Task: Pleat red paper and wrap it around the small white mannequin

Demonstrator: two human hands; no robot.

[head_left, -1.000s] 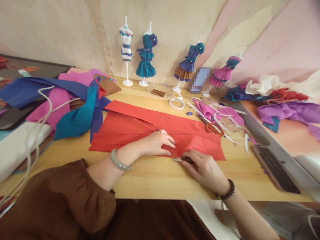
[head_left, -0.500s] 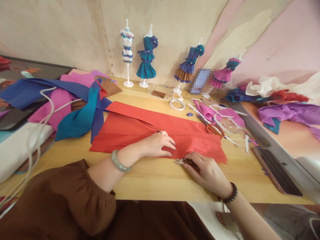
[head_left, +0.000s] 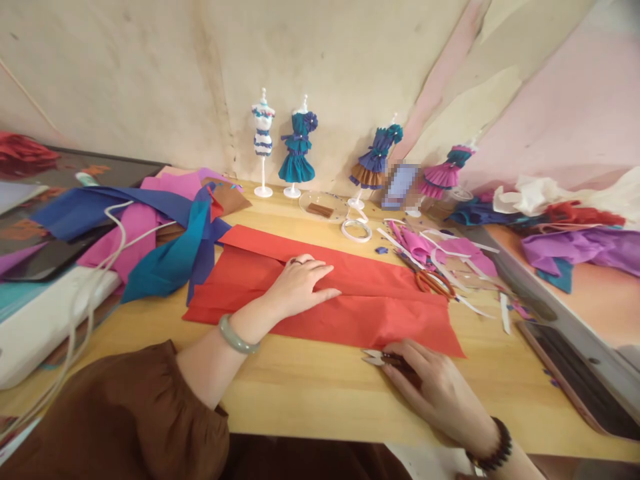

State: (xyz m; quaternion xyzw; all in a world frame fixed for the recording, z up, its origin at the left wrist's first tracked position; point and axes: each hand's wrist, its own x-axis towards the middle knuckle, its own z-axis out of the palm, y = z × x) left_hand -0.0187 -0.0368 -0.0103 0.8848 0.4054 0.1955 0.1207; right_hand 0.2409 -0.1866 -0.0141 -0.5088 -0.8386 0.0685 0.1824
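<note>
A wide red piece of fabric, folded in lengthwise layers, lies across the middle of the wooden table. My left hand rests flat on its upper layers, fingers stretched to the right and thumb apart. Just below the fabric's near edge, my right hand is closed around a pair of thread snips. The pointed blades stick out to the left, slightly parted, while most of the handle is hidden in my palm. Orange-handled scissors lie at the fabric's right end.
Small dress forms stand along the wall. A tape roll sits behind the fabric. Coloured cloth pieces and a white cable crowd the left. Pink scraps and a phone are on the right.
My left hand has shifted up and left, from the fabric's near part onto its upper layers. My right hand with the snips has drawn slightly away from the near edge. The view has tilted upward.
</note>
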